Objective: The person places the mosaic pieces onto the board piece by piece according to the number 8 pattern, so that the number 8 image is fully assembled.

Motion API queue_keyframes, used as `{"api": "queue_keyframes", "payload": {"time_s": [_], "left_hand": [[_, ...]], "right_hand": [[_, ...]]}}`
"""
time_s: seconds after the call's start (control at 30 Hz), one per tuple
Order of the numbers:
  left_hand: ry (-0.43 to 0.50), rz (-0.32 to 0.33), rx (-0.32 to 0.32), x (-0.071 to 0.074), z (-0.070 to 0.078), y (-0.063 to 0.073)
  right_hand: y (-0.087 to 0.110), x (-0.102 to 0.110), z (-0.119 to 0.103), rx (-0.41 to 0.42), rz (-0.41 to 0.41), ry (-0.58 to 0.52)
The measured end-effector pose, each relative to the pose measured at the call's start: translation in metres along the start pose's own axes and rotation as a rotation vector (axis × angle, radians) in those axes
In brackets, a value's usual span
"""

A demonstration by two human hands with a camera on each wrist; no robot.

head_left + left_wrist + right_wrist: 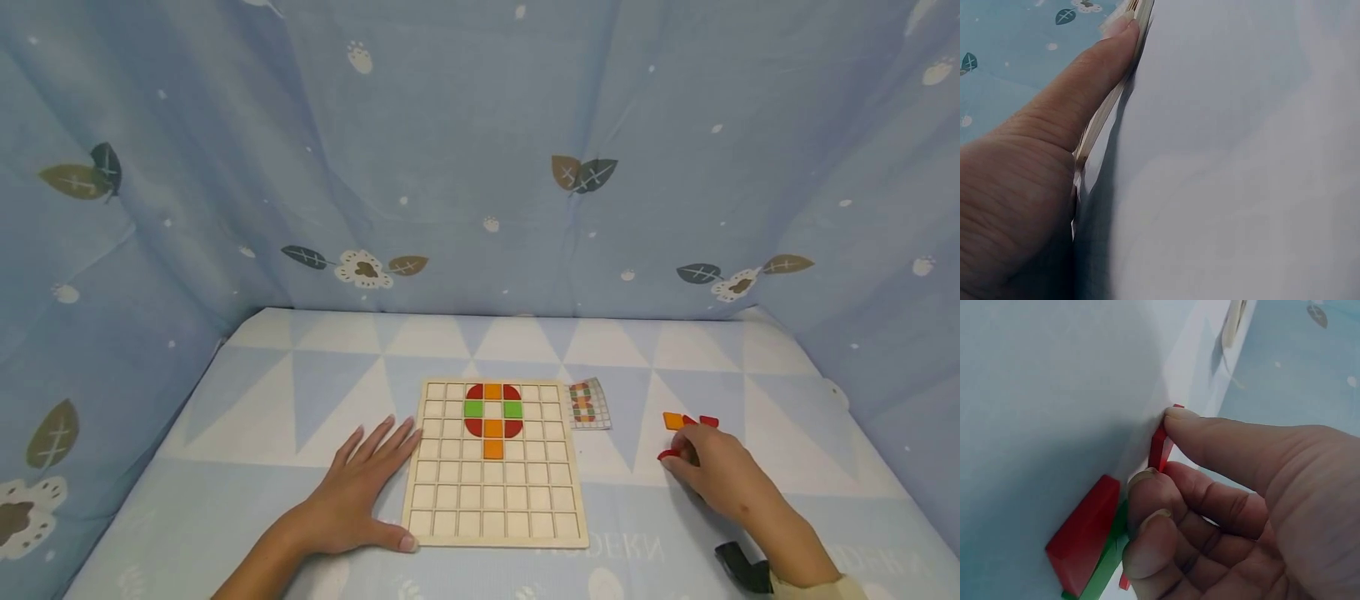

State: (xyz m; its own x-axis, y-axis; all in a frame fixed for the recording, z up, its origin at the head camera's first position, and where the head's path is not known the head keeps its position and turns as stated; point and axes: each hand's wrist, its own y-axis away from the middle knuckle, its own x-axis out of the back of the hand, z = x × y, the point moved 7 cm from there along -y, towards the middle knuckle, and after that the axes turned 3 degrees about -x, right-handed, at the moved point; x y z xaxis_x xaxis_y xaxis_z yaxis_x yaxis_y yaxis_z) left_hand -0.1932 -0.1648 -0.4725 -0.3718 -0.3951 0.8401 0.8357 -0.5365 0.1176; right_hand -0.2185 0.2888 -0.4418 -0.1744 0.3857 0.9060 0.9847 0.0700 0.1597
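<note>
My left hand (358, 493) lies with fingers spread along the left side of a wooden grid board (459, 498); its thumb touches the lower left corner. Red rounded tiles (512, 428), orange squares (492, 450) and green squares (474, 409) sit in the board's upper middle cells. Off to the right, my right hand (716, 471) pinches a small red tile (1160, 449) between thumb and index finger. Just beyond that hand lie an orange tile (672, 421) and a red tile (708, 422). Beside its fingers, the right wrist view shows another red tile (1087, 534) and a green tile (1105, 565).
A small printed card (588, 405) with a coloured grid pattern lies against the board's upper right edge. A black strap-like object (742, 568) is by the right wrist. Blue patterned cloth (480, 167) hangs behind the table and at both sides.
</note>
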Motion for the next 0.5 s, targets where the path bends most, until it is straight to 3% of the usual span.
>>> {"api": "queue_keyframes", "payload": {"time_s": [0.3,0.5], "left_hand": [[-0.007,0.038,-0.033,0.0035,-0.001,-0.0001],[0.003,0.026,-0.02,-0.0004,-0.0019,0.0009]], "right_hand": [[-0.0028,0.0005,0.0019,-0.025,-0.052,-0.028],[-0.001,-0.0007,0.004,-0.028,-0.059,-0.038]]}}
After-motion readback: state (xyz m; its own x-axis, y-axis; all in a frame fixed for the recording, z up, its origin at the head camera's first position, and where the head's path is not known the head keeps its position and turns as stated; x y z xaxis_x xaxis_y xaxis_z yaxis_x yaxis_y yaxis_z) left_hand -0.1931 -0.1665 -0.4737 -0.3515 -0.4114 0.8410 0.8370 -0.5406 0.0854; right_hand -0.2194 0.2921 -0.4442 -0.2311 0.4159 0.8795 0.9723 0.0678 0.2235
